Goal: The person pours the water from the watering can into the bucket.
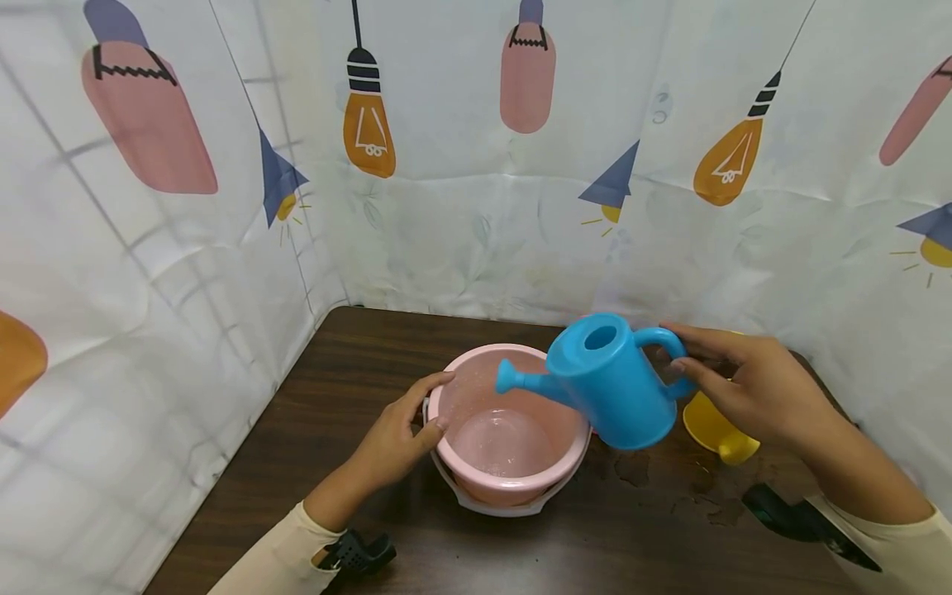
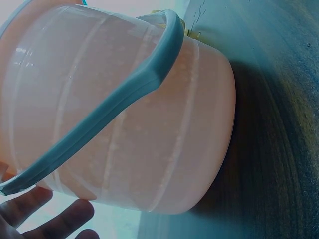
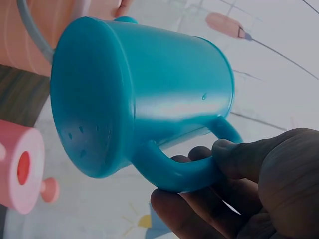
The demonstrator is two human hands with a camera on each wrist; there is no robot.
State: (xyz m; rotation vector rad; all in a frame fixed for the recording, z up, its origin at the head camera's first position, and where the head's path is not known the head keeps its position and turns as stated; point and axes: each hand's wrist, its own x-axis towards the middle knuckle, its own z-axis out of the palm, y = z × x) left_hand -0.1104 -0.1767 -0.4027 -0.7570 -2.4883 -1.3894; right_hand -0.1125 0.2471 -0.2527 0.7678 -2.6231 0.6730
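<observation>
The blue watering can (image 1: pixel 610 380) hides the right rim of the pink bucket (image 1: pixel 476 397), the right hand (image 1: pixel 744 388) covers most of the yellow object (image 1: pixel 717 434) behind it, and the left-wrist view cuts off the bucket's top and the left hand (image 2: pixel 45 219).

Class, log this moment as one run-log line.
right hand: grips blue watering can handle | spout over pink bucket | left hand: on bucket rim
</observation>
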